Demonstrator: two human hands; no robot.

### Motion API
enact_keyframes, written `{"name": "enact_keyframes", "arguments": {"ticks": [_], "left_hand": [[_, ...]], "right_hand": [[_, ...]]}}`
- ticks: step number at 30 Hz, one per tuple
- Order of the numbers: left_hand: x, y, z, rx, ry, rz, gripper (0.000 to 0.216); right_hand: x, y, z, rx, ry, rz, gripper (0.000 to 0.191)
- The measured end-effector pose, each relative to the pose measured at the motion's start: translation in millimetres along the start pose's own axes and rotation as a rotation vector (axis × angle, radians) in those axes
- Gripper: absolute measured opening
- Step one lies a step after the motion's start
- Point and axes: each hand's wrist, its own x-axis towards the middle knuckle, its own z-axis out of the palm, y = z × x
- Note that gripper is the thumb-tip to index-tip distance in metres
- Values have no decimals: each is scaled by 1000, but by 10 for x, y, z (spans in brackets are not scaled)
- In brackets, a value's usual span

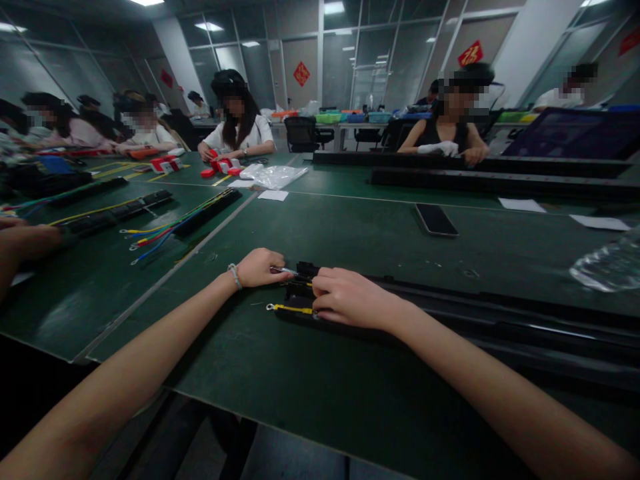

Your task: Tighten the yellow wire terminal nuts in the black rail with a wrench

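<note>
My left hand (261, 268) is closed around a slim, shiny tool (281, 270); its kind does not show clearly. The tool points right, toward the near end of a long black plastic channel (450, 303) lying on the green table. Over that end rests my right hand (347, 297), fingers curled down into the channel, so what they grip is hidden. A yellow wire (295, 309) with a metal ring terminal (271, 307) sticks out to the left from below the right fingers.
A phone (436, 220) lies beyond the channel, with a clear plastic bottle (607, 263) at right. Left are bundles of coloured wires (165, 230) on black strips. Across the table, co-workers handle red-and-white parts (220, 163) and long black bars (500, 180). Another person's hand (27, 240) shows at left.
</note>
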Motion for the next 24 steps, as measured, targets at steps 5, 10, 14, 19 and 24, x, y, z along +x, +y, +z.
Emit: {"name": "enact_keyframes", "arguments": {"ticks": [5, 10, 14, 19, 24], "left_hand": [[-1, -1, 5, 11, 0, -5, 43], [-7, -5, 13, 15, 2, 8, 43], [-8, 1, 8, 9, -4, 9, 42], [-16, 1, 0, 0, -4, 0, 42], [-9, 6, -2, -10, 7, -2, 43]], "right_hand": [[-11, 2, 7, -1, 5, -6, 18], [-11, -11, 30, -29, 2, -11, 18], [-8, -26, 40, -35, -2, 0, 18], [-8, -28, 43, -36, -1, 8, 18], [-3, -37, 32, -46, -9, 7, 18]]}}
